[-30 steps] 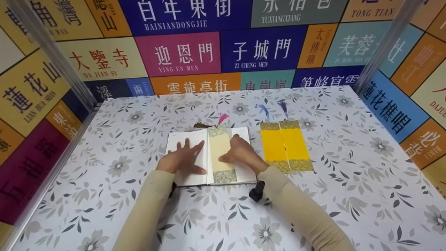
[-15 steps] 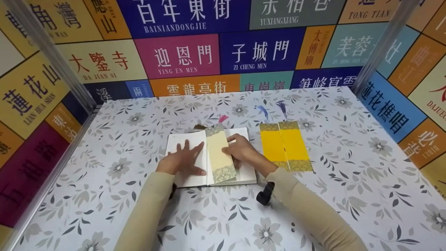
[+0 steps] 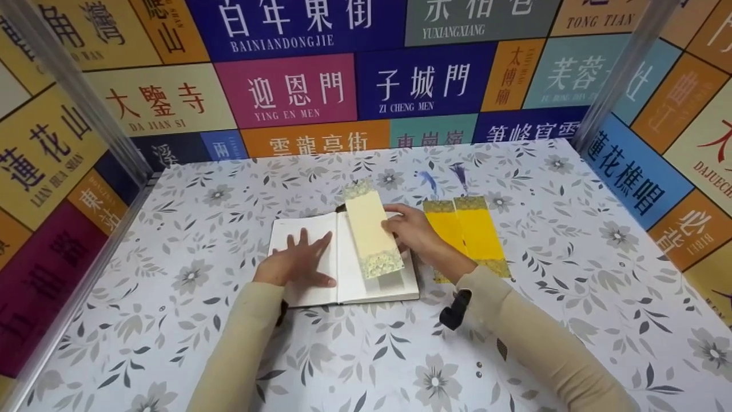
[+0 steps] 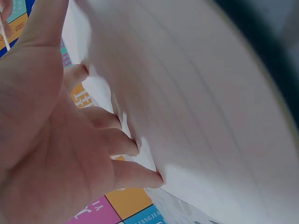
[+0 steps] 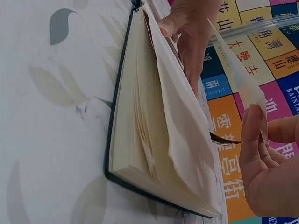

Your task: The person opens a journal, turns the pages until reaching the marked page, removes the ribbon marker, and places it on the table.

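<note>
An open notebook (image 3: 289,232) with white pages lies on the table, its dark cover edge showing in the right wrist view. My left hand (image 3: 297,258) rests on the left page with fingers spread; in the left wrist view its fingertips (image 4: 152,177) press the paper. My right hand (image 3: 420,232) pinches a cream bookmark (image 3: 369,220) with patterned ends by its right edge. The bookmark is tilted and raised off the right page, with a gap below it in the right wrist view. Its pink tassel is out of sight. A brown tassel (image 5: 224,139) pokes out at the notebook's top edge.
Two yellow bookmarks (image 3: 483,232) with patterned ends lie side by side to the right, partly behind my right hand. Their blue tassel (image 3: 430,182) and purple tassel (image 3: 459,174) point toward the back. Sign-printed walls (image 3: 297,86) stand behind the floral tabletop (image 3: 200,229).
My right hand has lifted the cream bookmark off the right page and moved it up and right, tilting it. The pink tassel has gone from sight. My left hand stays on the left page.
</note>
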The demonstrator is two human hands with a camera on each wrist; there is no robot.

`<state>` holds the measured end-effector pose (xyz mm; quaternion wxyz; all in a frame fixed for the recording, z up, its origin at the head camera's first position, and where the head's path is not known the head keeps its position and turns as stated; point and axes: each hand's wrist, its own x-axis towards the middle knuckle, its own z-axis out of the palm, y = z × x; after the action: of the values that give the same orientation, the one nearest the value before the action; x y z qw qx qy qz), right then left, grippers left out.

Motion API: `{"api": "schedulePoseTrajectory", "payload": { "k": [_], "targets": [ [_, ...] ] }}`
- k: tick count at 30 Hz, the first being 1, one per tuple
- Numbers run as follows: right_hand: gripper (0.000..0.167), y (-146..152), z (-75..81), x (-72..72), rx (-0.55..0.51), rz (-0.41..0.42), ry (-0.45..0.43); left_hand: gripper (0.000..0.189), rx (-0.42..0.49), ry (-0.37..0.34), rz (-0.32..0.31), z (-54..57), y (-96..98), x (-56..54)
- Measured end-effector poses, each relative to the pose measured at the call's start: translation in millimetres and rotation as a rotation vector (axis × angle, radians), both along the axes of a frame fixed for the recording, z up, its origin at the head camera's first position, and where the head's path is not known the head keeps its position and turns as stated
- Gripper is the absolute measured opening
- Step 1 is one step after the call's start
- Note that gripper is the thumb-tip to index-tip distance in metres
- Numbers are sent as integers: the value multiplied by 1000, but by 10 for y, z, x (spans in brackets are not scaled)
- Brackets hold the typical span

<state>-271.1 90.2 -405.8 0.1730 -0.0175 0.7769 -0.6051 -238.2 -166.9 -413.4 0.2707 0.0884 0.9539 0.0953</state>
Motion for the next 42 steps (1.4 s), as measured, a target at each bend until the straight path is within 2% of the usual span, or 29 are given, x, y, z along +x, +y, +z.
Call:
{"api": "schedulePoseTrajectory", "payload": {
  "k": [6,11,17,25,31,37,42],
  "targets": [
    [47,198,114,-53,41,-50,52,108,-24,14,-33,9,-19,23],
    [49,486,204,-133,86,-73,96,107,-15,16,-20,18,-33,36],
    [51,854,282,-285,133,-158,77,107,-6,0,15,14,-52,47],
    [57,1322,454,-452,217,-184,83,106,-26,5,-12,36,-61,48],
    [62,1566,554,-652,285,-215,54,109,-16,-7,-14,30,-35,42],
    [67,1677,616,-828,255,-235,19,109,-1,-17,-35,9,-18,6],
    [66,1732,557,-903,201,-229,46,111,6,-12,-30,4,-8,-20]
  ]
}}
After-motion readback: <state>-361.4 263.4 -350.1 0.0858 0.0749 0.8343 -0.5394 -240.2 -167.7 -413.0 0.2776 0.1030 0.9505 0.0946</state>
